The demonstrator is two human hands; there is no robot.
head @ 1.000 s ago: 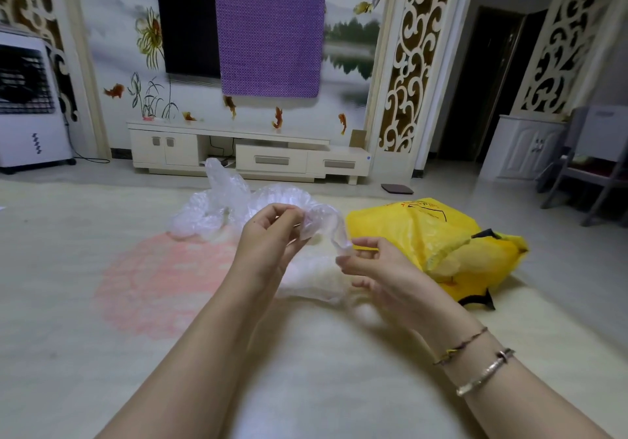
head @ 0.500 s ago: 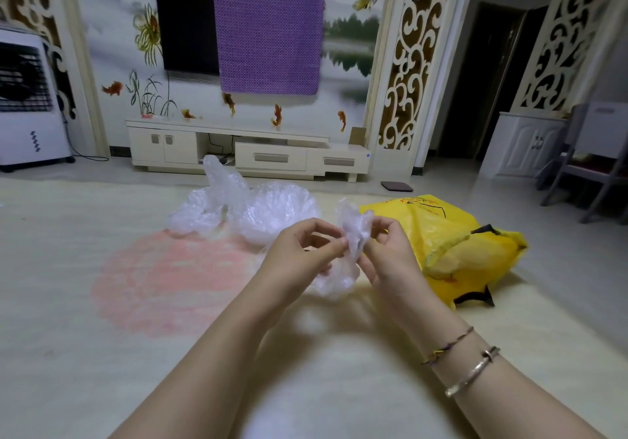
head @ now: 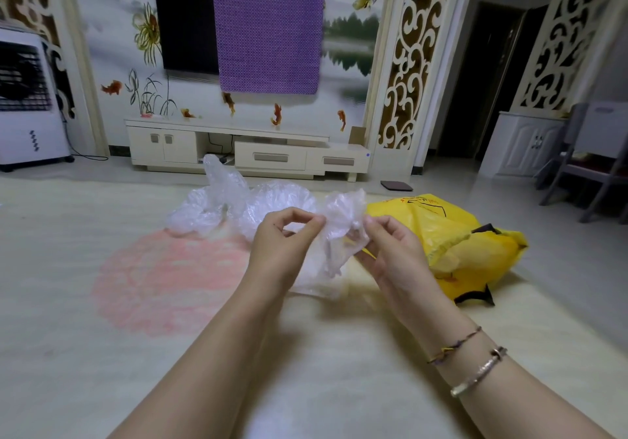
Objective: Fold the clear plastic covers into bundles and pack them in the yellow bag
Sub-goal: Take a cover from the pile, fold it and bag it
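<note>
Compared to half a second ago the hands sit slightly further apart. Left hand [head: 285, 251] and right hand [head: 390, 251] both pinch one clear plastic cover [head: 339, 231] above the rug [head: 102, 336]. A pile of covers [head: 231, 211] I can't count lies behind, one yellow bag [head: 469, 248] to the right.

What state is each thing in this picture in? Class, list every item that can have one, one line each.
Left hand: pinching the clear cover.
Right hand: pinching the same cover.
Clear plastic cover: held up, bunched, not yet bundled.
Pile of clear covers: loose and crumpled on the floor.
Yellow bag: lying on the floor, partly filled.
Television: off, half draped by a purple cloth.
</note>
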